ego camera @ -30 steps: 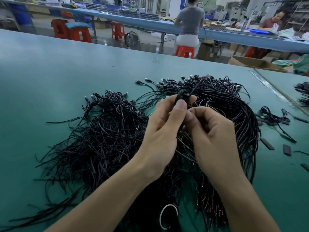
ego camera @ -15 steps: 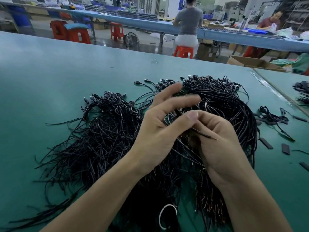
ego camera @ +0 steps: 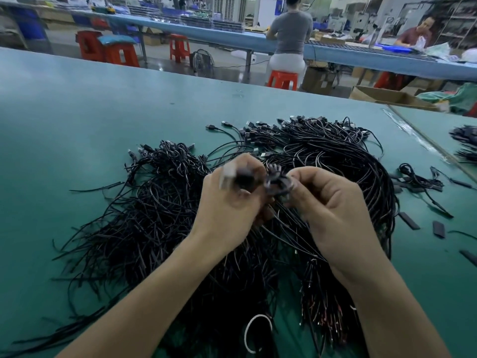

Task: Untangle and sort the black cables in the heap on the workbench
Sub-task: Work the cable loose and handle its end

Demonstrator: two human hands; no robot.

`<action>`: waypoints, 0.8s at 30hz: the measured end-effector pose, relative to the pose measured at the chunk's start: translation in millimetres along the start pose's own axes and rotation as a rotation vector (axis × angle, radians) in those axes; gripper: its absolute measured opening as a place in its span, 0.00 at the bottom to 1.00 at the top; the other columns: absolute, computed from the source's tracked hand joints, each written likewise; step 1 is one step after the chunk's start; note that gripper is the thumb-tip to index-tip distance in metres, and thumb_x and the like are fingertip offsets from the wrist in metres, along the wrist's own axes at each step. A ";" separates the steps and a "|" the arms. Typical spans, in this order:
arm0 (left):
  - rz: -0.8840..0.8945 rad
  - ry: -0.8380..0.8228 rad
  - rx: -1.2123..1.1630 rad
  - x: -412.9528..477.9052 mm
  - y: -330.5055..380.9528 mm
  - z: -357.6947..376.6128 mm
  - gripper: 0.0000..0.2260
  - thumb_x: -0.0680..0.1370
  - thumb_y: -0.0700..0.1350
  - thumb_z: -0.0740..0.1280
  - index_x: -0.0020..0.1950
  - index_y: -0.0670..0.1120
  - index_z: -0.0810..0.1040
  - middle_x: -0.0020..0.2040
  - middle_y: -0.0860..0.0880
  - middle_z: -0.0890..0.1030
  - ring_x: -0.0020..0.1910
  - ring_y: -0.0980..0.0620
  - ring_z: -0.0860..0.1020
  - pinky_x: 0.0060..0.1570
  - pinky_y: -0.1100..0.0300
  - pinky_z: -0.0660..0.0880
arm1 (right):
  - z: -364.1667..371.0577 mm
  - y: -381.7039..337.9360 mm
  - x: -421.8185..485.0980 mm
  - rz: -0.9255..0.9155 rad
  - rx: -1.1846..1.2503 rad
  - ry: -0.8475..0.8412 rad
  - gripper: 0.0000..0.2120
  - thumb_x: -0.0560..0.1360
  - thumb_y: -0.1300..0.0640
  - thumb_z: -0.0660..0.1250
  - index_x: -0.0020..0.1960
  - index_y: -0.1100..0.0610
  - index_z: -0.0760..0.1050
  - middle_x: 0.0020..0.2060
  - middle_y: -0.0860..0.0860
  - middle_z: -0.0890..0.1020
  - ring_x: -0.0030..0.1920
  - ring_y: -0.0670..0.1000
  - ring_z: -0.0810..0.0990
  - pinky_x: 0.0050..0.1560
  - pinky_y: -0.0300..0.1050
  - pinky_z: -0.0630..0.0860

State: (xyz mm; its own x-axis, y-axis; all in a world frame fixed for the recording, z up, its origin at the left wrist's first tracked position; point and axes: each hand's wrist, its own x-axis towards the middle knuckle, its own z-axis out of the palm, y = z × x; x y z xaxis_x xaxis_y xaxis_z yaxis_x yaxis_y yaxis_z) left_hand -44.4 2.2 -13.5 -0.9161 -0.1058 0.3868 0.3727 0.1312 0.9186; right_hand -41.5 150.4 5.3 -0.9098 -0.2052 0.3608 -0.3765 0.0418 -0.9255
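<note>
A big heap of thin black cables [ego camera: 160, 223] with small plugs spreads over the green workbench [ego camera: 77, 120]; a second mass of the heap [ego camera: 343, 151] curves round on the right. Above its middle, both my hands meet. My left hand [ego camera: 229, 205] grips a blurred black cable end with a pale plug [ego camera: 240, 177]. My right hand [ego camera: 327, 202] pinches a small coiled loop of the same black cable [ego camera: 277, 178] between thumb and fingers. The fingertips are motion-blurred.
Loose black cable bits and flat black strips [ego camera: 410, 220] lie to the right. A white ring [ego camera: 258, 332] sits under the heap near me. Another cable pile [ego camera: 464, 146] is on the neighbouring table. People sit at a far bench [ego camera: 232, 37] with red stools [ego camera: 282, 80].
My left hand's fingers, spread half a second ago, have curled round the cable end. My right hand has risen and now pinches a coiled loop. The camera has tilted slightly.
</note>
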 end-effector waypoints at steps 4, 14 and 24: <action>-0.024 -0.051 -0.139 5.9 5.9 -2.7 0.14 0.79 0.31 0.63 0.49 0.46 0.84 0.46 0.49 0.87 0.48 0.52 0.85 0.47 0.63 0.79 | 3.3 7.2 -0.1 0.051 -0.104 -0.020 0.08 0.79 0.60 0.67 0.42 0.54 0.81 0.32 0.46 0.80 0.34 0.44 0.74 0.38 0.39 0.74; 0.020 -0.218 -0.105 1.9 5.6 -1.8 0.08 0.74 0.52 0.69 0.43 0.52 0.88 0.59 0.56 0.79 0.61 0.63 0.73 0.57 0.68 0.70 | -3.3 11.3 -0.5 -0.025 -0.272 0.189 0.08 0.78 0.56 0.70 0.40 0.51 0.81 0.30 0.52 0.80 0.27 0.48 0.71 0.28 0.55 0.70; 0.163 -0.195 0.284 -1.5 -7.0 0.0 0.07 0.76 0.40 0.73 0.47 0.52 0.86 0.25 0.56 0.73 0.23 0.60 0.66 0.27 0.67 0.65 | 3.4 11.8 -1.7 -0.064 -0.169 0.313 0.07 0.79 0.58 0.69 0.43 0.50 0.80 0.33 0.48 0.81 0.31 0.48 0.72 0.29 0.39 0.70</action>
State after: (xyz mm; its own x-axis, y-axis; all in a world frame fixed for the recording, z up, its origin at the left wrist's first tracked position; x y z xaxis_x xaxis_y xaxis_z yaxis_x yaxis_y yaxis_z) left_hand -45.6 1.4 -20.5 -0.8694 0.1250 0.4781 0.4849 0.4019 0.7767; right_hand -43.8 147.9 -6.7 -0.8833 0.0953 0.4590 -0.4338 0.2051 -0.8773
